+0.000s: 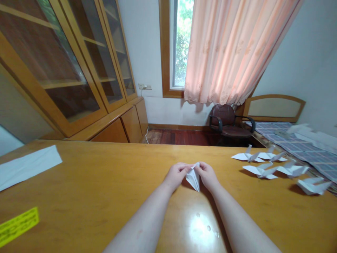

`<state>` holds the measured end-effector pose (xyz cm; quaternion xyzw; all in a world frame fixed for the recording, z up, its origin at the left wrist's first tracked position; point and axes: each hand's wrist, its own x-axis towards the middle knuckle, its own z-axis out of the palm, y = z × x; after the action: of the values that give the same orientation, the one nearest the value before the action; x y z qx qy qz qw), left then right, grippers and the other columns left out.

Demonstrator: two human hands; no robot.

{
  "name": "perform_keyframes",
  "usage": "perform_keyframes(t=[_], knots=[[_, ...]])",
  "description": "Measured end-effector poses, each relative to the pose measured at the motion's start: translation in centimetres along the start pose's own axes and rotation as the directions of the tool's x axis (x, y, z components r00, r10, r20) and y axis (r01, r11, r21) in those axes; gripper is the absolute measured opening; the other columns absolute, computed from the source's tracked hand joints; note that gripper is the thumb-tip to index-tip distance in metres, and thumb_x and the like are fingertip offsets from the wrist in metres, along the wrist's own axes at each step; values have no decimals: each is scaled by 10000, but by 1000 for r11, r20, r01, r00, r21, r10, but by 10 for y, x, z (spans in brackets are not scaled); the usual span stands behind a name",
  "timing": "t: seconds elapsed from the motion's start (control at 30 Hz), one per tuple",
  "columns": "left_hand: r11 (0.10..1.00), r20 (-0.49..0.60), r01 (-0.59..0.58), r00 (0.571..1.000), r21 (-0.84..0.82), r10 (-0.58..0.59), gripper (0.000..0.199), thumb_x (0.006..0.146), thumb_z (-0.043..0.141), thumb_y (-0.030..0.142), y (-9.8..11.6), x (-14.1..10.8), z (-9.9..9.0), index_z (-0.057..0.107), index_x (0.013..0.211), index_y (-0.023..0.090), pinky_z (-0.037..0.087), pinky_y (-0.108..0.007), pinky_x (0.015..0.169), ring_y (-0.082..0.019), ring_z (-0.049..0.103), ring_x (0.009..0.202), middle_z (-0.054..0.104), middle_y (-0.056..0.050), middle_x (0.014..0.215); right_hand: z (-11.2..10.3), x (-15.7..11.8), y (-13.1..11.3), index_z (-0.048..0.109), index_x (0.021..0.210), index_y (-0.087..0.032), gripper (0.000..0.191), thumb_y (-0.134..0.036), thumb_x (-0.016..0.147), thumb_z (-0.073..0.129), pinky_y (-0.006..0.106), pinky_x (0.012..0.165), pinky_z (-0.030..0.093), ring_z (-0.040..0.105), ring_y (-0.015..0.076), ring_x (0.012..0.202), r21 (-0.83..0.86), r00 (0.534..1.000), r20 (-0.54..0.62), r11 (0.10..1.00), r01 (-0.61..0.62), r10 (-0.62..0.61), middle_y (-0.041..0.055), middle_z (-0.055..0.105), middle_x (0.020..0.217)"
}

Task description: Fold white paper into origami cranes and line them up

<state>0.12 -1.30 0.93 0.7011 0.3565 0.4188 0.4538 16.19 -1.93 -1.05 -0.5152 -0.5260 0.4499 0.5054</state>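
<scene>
At the table's near left, a yellow label point(19, 226) carries dark lettering too blurred to read. Further in, on the wooden table point(105, 196), the left hand point(177, 175) and right hand point(206, 174) pinch a folded white paper point(194, 178) between them, each with thumb and fingers closed on its far end. Its long axis runs near to far, the narrow tip pointing back toward the person, slightly right. White folded paper birds point(263, 171) sit to the right; a white sheet point(31, 167) lies left. Beyond stands a brown chair point(223, 119).
</scene>
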Motion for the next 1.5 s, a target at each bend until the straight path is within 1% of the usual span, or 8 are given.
perform_keyframes(t=[0.27,0.4,0.57,0.8,0.93,1.13,1.3,1.5], knots=[[998,-70,48,996,31,-46,315,827,485,391,-10,3,0,658,952,161,440,-296,824,-190,588,899,670,-61,955,0,0,2,625,758,-149,268,-407,685,611,263,617,422,556,168,653,54,998,49,998,-34,31,35,647,700],[1000,-46,-5,999,24,6,370,864,406,433,-12,1,-2,603,1004,153,443,-282,783,-186,585,876,654,-67,963,1,0,0,630,801,-140,275,-387,680,622,270,630,431,571,166,654,123,997,36,990,-71,67,41,664,735],[995,-8,-94,996,-24,94,455,883,314,487,-6,-5,-2,540,1106,160,422,-299,849,-198,564,958,624,-76,1059,1,-2,-6,631,793,-145,283,-402,674,624,262,596,423,567,160,616,185,995,21,978,-100,98,28,660,692],[996,-58,25,998,91,-19,327,847,452,327,-5,-2,0,531,1137,199,407,-315,904,-194,544,1028,607,-54,1120,1,-1,-4,631,802,-155,286,-416,688,615,275,632,438,584,178,655,191,994,40,976,-105,99,37,667,721],[997,-95,50,994,56,-45,306,825,464,246,-9,0,2,573,1108,202,429,-313,898,-184,567,999,633,-45,1085,2,-1,-2,625,803,-152,284,-407,676,627,267,614,426,569,169,654,178,995,54,979,-95,87,40,659,725],[995,-79,47,996,85,-40,322,752,468,116,-14,1,1,676,970,227,443,-304,876,-166,588,928,673,-15,972,2,0,-1,596,708,-155,247,-399,671,611,224,501,341,465,114,522,142,996,43,987,-78,73,-7,567,572],[995,-45,58,997,78,-54,260,740,537,163,-12,1,0,693,942,217,462,-284,796,-166,593,864,662,-35,928,2,-1,-3,594,716,-154,208,-358,674,606,218,515,341,468,113,539,143,996,42,986,-86,80,-6,575,602],[994,-22,87,996,64,-86,260,704,613,209,-9,0,4,691,952,215,455,-292,821,-172,590,868,665,-39,935,1,-2,-6,617,710,-152,199,-343,655,606,230,562,378,511,136,585,165,996,57,983,-82,74,7,610,631]])
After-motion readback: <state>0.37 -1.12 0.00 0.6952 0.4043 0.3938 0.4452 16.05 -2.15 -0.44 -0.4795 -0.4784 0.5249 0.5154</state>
